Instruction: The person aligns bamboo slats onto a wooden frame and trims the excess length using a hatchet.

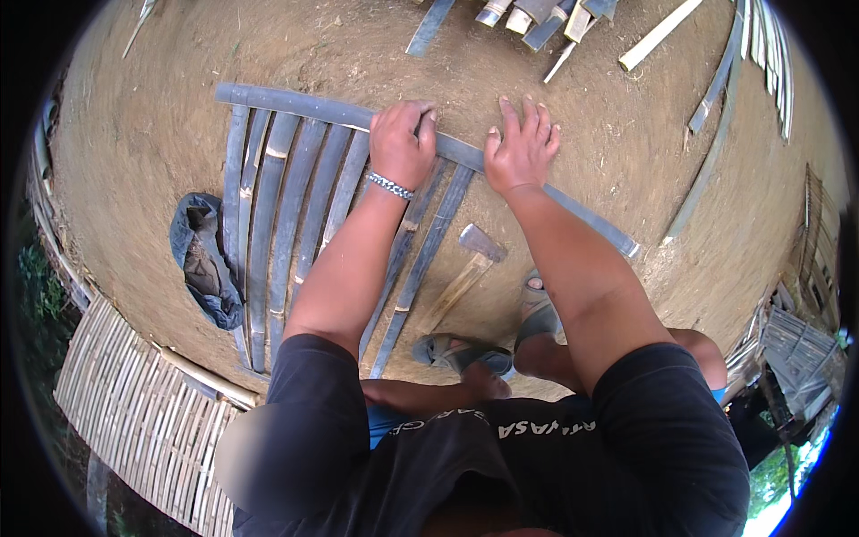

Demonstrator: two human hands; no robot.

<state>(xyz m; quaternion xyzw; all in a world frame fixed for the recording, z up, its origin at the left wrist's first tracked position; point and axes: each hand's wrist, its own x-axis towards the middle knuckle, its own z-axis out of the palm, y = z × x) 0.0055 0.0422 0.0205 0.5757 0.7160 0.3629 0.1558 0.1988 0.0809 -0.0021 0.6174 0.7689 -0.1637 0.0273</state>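
A long grey bamboo crosspiece (295,105) lies across the tops of several split bamboo slats (268,224) on the dirt ground. My left hand (403,143), with a bead bracelet on the wrist, is curled over the crosspiece near its middle. Just to the right, my right hand (521,148) presses flat on the same crosspiece with fingers spread. A hatchet with a wooden handle (467,268) rests on the ground between my forearms, close to my sandalled feet (501,345).
A dark crumpled cloth bag (204,264) lies left of the slats. Cut bamboo pieces (537,18) are piled at the top, and long strips (716,134) curve along the right. A woven bamboo panel (143,421) sits at the lower left.
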